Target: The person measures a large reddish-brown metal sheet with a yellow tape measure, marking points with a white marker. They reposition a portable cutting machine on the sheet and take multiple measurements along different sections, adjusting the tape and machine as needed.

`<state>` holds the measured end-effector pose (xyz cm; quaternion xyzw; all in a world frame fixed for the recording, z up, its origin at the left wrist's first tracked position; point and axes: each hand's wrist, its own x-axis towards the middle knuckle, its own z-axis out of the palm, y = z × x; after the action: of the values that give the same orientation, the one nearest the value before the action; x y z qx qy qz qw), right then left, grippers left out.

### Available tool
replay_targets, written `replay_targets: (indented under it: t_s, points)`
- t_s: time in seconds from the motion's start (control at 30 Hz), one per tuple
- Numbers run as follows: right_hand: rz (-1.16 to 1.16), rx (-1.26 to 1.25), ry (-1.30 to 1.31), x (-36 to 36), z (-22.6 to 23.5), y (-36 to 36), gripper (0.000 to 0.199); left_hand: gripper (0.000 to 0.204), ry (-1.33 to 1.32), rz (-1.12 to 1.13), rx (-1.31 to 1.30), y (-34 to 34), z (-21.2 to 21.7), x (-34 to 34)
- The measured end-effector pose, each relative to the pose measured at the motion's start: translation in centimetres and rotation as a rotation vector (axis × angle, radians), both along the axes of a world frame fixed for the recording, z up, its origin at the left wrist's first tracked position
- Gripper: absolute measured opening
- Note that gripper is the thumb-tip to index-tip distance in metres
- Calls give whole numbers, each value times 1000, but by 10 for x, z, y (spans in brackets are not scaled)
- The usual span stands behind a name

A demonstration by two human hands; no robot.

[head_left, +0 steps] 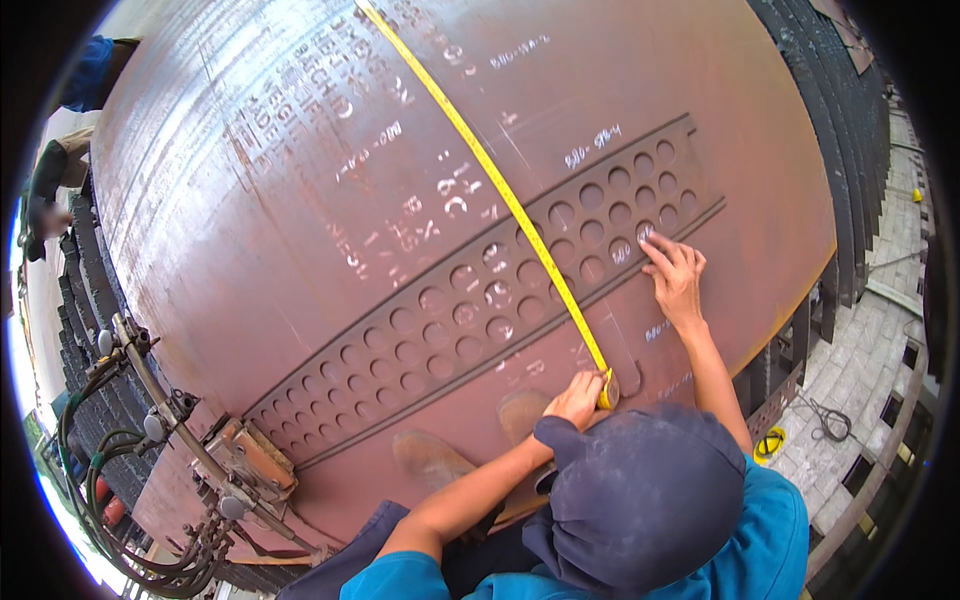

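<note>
Neither of my hands is in view. Below me crouches a co-worker in a dark cap (pixel 640 500) and teal shirt (pixel 765 535). Their left hand (pixel 575 400) grips the case of a yellow tape measure (pixel 609 390). From there the blade (pixel 480 155) runs across a large reddish-brown steel plate (pixel 730 80) to its far side. It crosses a long, tapered cut section (pixel 470 318) with rows of round holes. The co-worker's right hand (pixel 680 280) rests its fingertips beside the holes near the wider end; whether it holds something small, I cannot tell.
A cutting machine (pixel 245 460) with a metal bar and hoses (pixel 150 570) stands at the plate's left. Dark slats (pixel 840 120) flank the plate. Paving (pixel 850 350) with a coiled cable (pixel 830 420) lies right. Part of another person (pixel 60 180) shows far left.
</note>
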<state>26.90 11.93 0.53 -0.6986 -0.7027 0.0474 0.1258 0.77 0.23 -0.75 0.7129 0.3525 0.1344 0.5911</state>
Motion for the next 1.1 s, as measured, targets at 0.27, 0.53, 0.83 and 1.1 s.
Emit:
replay_targets:
  t_s: [0.27,0.53,0.83,1.1]
  points:
    - [-123,-308,322,-109,12,-35,19,61,51,-17,14,-4,-3,0]
    - [-191,-325,344,-123,4,-38,17,58,81,-20,33,-7,-4,-1]
    - [-193,-338,358,-126,2,-40,17,55,70,19,112,-10,-7,0]
    - [-207,-353,393,-126,2,-40,18,56,51,24,122,-10,-9,0]
